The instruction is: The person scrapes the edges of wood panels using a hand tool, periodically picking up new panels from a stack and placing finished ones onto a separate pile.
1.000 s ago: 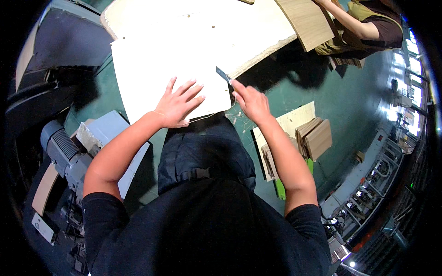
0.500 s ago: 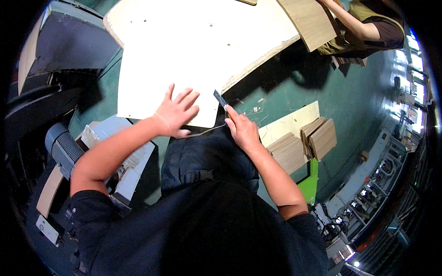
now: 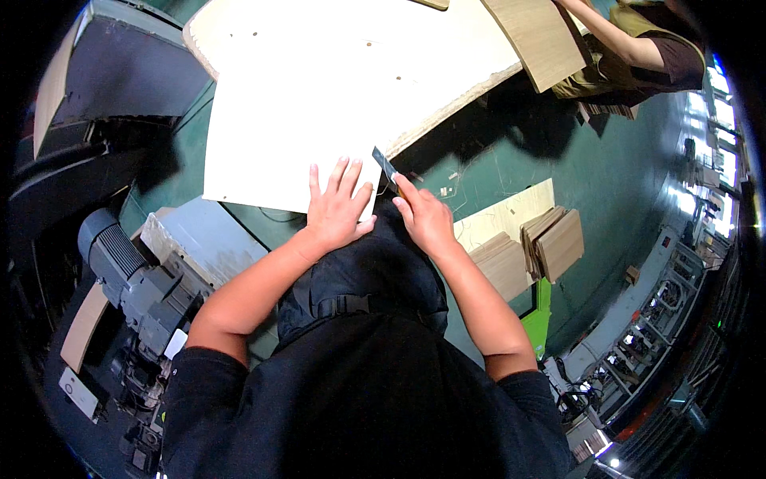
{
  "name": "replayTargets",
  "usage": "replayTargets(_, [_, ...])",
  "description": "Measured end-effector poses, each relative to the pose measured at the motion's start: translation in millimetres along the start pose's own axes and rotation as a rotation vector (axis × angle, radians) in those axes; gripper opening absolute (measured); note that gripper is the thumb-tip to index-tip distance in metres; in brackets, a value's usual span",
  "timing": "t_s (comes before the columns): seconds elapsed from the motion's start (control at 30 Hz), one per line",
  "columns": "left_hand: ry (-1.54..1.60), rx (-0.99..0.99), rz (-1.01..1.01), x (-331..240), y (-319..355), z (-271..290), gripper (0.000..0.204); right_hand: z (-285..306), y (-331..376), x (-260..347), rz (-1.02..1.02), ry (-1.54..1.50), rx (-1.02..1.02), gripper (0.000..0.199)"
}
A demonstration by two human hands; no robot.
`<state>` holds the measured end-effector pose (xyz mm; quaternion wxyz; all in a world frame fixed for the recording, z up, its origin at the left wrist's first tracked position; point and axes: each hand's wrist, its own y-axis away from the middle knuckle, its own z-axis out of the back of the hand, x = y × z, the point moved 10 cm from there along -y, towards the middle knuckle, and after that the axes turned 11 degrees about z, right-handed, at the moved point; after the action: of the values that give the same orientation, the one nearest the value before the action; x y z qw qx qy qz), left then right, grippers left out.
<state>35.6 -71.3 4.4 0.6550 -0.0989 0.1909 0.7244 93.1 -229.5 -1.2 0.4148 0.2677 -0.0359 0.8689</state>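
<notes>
A: Where are we w/ the hands?

B: Left hand (image 3: 339,206) is flat, all fingers spread wide, palm down on the near edge of the pale sheet (image 3: 295,120). Gripping nothing, just pinning it. Right hand (image 3: 427,219) is curled closed round the handle of a thin dark blade tool (image 3: 385,166), tip pointing far-left, right at the sheet's near-right corner.

A: So which step, as we read it?

B: Trimming or scraping that sheet edge, we'd say. Blade sits just beside the left fingertips, at the edge where the sheet meets the thicker board (image 3: 447,96) under it. Can't tell if the tip is touching yet.

A: Next move needs what?

B: Steady pressure from the left palm so the sheet won't slide, and we'd keep the left fingers out of the blade's line, they're close. Short controlled stroke along the edge.

A: Anything else around?

B: Grey motor (image 3: 120,267) near-left, stacked wood pieces (image 3: 550,243) on the green floor to the right, and 1 other person (image 3: 638,48) far-right holding a wood panel (image 3: 542,40), well apart from us.
</notes>
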Motion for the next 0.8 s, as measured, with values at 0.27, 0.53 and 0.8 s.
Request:
replayTargets(0.27, [0.015, 0.078, -0.175, 15, 24, 5, 0.057, -14, 32, 14, 0.003, -0.012, 0.061, 0.049])
replayTargets(0.53, [0.030, 0.087, -0.193, 16, 25, 6, 0.058, 2, -25, 4, -0.036, 0.097, -0.119, 0.043])
replayTargets(0.8, [0.000, 0.160, -0.240, 28, 23, 9, 0.060, 1, -30, -5, -0.060, 0.063, -0.086, 0.045])
